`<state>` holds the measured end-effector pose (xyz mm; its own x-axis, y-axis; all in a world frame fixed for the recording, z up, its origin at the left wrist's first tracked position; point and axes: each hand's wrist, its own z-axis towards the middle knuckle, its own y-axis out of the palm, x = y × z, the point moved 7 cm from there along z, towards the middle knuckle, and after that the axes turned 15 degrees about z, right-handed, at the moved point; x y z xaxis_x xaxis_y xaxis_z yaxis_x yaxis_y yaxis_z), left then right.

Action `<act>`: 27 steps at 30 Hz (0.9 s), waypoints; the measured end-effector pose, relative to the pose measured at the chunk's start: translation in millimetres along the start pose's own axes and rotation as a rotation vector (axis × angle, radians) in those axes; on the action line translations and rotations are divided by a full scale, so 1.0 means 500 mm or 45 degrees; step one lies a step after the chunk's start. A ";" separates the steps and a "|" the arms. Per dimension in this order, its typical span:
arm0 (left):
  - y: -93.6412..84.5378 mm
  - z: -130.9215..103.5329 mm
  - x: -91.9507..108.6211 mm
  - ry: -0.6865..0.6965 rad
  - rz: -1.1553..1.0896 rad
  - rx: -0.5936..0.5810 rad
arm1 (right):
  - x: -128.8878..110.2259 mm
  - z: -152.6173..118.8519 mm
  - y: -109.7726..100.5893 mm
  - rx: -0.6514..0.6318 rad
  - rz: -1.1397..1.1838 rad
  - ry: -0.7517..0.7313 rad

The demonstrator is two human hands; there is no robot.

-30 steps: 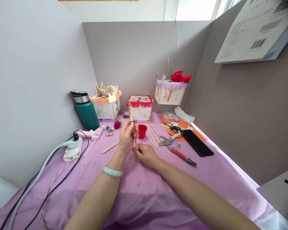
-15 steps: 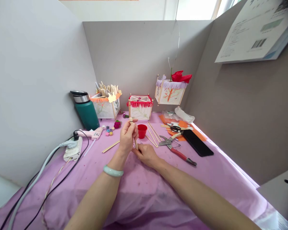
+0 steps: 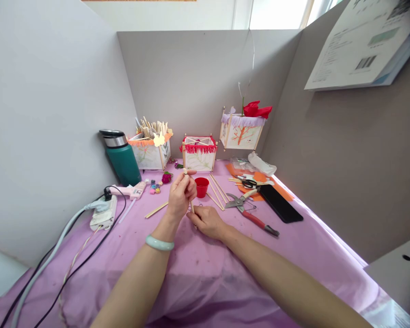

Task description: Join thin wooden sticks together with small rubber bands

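My left hand, below a green bangle, is closed around the upper part of a thin wooden stick, whose pale top end sticks out above the fingers. Lower and to the right, my right hand grips the same stick near its bottom end. The stick stands upright, slightly tilted. Just behind the hands is a small red cup. Loose wooden sticks lie right of the cup, and another stick lies left of my left hand.
Pruning shears, a black phone and scissors lie at the right. Three decorated boxes, one red-fringed, line the back. On the left are a green bottle, a pink glue gun and a power strip.
My left hand has turned slightly on the stick, and the stick's top end shows a little differently. My right hand has shifted very slightly left.
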<state>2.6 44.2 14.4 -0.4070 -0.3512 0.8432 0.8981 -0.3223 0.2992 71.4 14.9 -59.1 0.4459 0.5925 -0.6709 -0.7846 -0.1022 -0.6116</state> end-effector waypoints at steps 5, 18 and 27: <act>0.003 0.001 -0.008 -0.096 -0.065 -0.061 | 0.004 0.001 -0.009 0.046 0.098 0.059; -0.056 0.011 -0.102 -0.373 -0.358 0.303 | 0.062 -0.033 -0.069 0.155 0.219 0.206; -0.108 0.002 -0.112 -0.299 -0.094 0.439 | 0.093 -0.039 -0.117 0.459 0.688 0.286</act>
<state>-22.8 82.3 -48.6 -0.4594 -0.1158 0.8807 0.8872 -0.0118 0.4612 146.6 33.0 -62.8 -0.0007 0.3494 -0.9370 -0.9990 -0.0415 -0.0148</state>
